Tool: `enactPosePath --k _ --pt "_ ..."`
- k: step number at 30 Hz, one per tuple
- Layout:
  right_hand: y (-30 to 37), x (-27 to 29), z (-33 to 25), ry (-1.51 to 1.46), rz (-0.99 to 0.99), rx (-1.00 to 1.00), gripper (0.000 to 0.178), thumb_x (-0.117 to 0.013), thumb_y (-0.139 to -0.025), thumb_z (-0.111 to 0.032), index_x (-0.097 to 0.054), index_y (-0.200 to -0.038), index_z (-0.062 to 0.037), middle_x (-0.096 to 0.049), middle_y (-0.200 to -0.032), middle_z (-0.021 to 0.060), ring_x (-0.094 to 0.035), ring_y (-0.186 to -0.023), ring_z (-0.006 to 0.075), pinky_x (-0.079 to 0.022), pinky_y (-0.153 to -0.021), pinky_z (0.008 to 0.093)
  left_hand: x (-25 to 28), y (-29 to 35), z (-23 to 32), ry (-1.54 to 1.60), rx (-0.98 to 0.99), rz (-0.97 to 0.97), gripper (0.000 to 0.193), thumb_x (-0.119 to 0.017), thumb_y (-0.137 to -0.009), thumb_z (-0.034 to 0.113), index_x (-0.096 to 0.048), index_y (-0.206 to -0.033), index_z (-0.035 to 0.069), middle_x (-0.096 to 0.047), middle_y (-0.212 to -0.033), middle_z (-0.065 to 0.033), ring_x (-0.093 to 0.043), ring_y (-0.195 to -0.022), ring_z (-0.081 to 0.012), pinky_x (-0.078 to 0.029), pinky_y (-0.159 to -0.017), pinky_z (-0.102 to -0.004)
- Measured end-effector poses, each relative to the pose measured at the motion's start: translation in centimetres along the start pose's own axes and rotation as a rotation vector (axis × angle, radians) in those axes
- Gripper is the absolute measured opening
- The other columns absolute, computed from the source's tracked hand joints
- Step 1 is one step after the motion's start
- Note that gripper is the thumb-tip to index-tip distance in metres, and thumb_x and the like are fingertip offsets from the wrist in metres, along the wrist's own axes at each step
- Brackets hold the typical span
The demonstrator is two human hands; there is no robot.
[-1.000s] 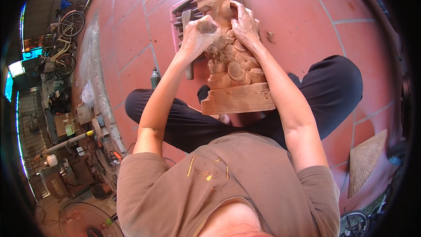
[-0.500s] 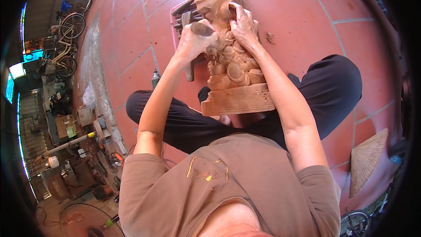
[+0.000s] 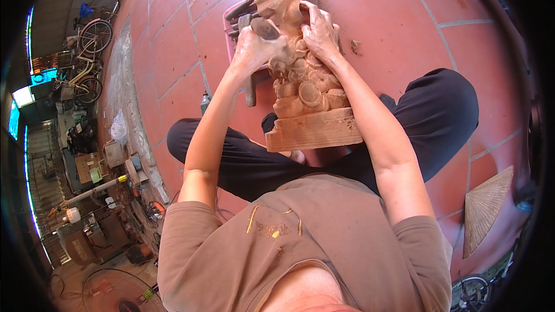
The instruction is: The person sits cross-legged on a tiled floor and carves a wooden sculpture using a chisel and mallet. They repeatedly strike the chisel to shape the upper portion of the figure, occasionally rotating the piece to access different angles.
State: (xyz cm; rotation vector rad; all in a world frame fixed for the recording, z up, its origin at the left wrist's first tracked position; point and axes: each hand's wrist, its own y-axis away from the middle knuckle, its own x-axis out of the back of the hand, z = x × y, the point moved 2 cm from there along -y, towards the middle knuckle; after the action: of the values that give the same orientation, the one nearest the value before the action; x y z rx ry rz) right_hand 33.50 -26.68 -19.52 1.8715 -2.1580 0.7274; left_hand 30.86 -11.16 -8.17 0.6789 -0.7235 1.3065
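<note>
A reddish-brown wood carving (image 3: 300,89) with swirling folds and rounded knobs lies between my legs, its flat block base (image 3: 314,129) toward me. My left hand (image 3: 251,52) is closed at the carving's left side. From it shows a grey-brown piece with a rounded oval face (image 3: 266,29); its kind is not clear, and the fingers are partly hidden. On the carving's right side, my right hand (image 3: 319,32) rests with bent fingers gripping the wood. Next to my left hand lies a long wooden tool, mallet-like (image 3: 250,89), partly covered by that hand.
A pink tray (image 3: 228,17) of dark-handled tools stands behind my left hand. A small bottle (image 3: 205,103) is beside my left knee. At the right lies a conical hat (image 3: 487,212) on red tiles. Bicycles (image 3: 92,58), clutter and a fan (image 3: 118,293) line the left.
My left hand and the piece in it have shifted very slightly up and left. The right hand stays on the carving, and the view has tilted a little.
</note>
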Motion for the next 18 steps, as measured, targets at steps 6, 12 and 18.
enactPosePath --k 6,12,18 --pt "0.1 -0.1 -0.3 -0.027 -0.008 0.015 0.058 -0.059 -0.086 -0.009 -0.048 -0.141 -0.0217 -0.060 -0.135 0.0053 -0.051 -0.130 0.0274 -0.038 -0.103 0.0501 -1.6 -2.1 -0.2 0.061 -0.069 0.090 0.014 -0.075 -0.082 0.017 -0.069 -0.085 0.005 -0.068 -0.076 -0.0023 -0.061 -0.074 -0.0077 -0.050 -0.070 -0.0285" --pt "0.1 0.0 -0.1 -0.015 -0.004 -0.005 0.058 -0.059 -0.085 -0.009 -0.049 -0.141 -0.0213 -0.061 -0.134 0.0051 -0.051 -0.129 0.0275 -0.038 -0.104 0.0493 -1.3 0.5 1.2 -0.030 -0.082 0.015 0.016 -0.073 -0.081 0.019 -0.070 -0.088 0.004 -0.070 -0.077 -0.0046 -0.065 -0.074 -0.0135 -0.053 -0.073 -0.0305" --pt "0.0 -0.2 -0.2 -0.029 -0.003 -0.001 0.058 -0.060 -0.085 -0.009 -0.049 -0.141 -0.0219 -0.061 -0.134 0.0045 -0.051 -0.129 0.0263 -0.037 -0.104 0.0495 -1.1 -3.0 1.2 -0.114 -0.049 0.032 0.027 -0.073 -0.080 0.026 -0.072 -0.089 0.001 -0.073 -0.079 -0.0149 -0.069 -0.075 -0.0222 -0.055 -0.072 -0.0364"
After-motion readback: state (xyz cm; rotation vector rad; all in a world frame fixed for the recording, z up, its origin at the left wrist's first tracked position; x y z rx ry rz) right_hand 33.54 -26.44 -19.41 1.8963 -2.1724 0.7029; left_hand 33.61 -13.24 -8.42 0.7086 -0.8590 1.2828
